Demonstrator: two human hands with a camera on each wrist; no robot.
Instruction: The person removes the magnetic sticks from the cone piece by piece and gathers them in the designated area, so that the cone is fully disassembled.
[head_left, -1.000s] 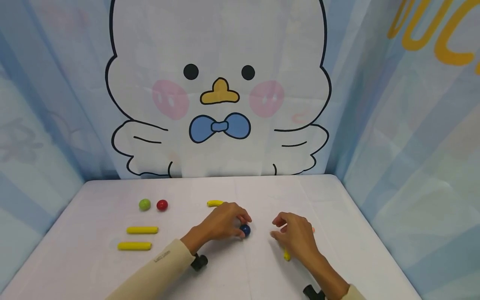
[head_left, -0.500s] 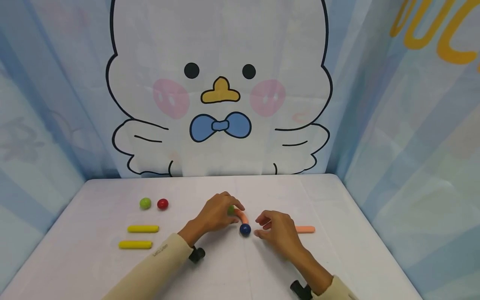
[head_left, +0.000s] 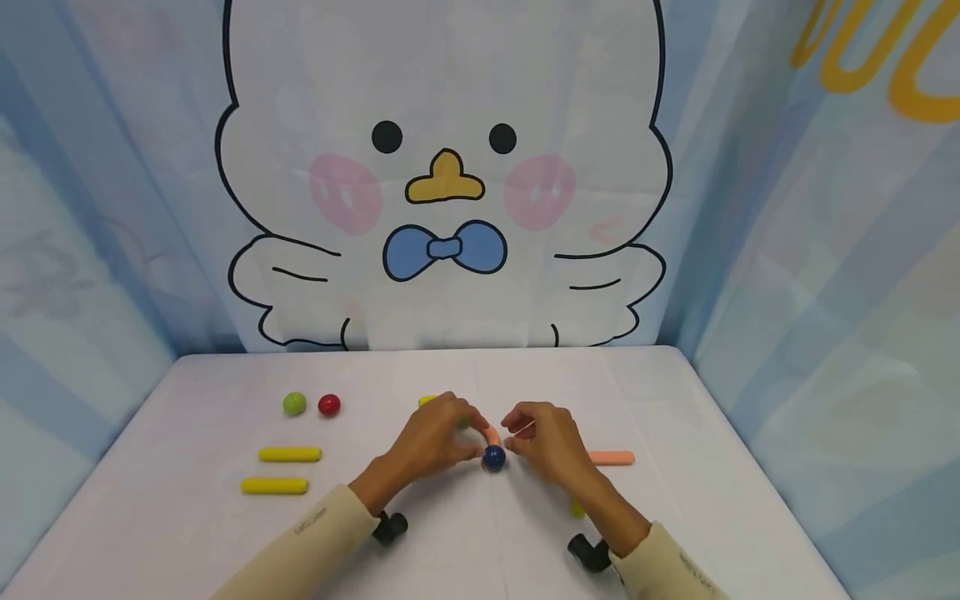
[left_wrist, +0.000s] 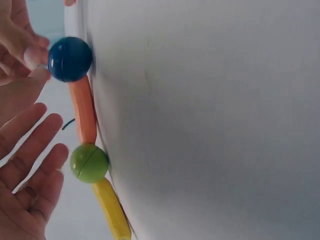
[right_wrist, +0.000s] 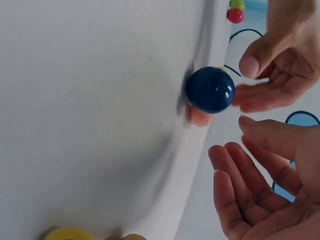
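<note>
A dark blue ball (head_left: pixel 493 458) sits on the white table between both hands. In the left wrist view, a curved orange stick (left_wrist: pixel 84 112) runs from the blue ball to a green ball (left_wrist: pixel 89 163), followed by a curved yellow stick (left_wrist: pixel 111 207). My left hand (head_left: pixel 435 437) is beside this chain, its thumb tip right at the blue ball and its other fingers spread and loosely bent. From the right, my right hand (head_left: pixel 551 442) reaches near the ball with thumb and fingers apart. Nothing shows between its fingers in the right wrist view (right_wrist: pixel 270 170).
Two straight yellow sticks (head_left: pixel 289 454) lie at the left. Behind them are a loose green ball (head_left: pixel 294 404) and a red ball (head_left: pixel 329 406). An orange stick (head_left: pixel 611 457) and a yellow piece (head_left: pixel 577 508) are partly hidden by my right arm. A cartoon-printed curtain (head_left: pixel 450 317) stands behind.
My right hand has moved left toward the blue ball, uncovering the orange stick at right. My left hand shifted back from the ball, then came forward to it again.
</note>
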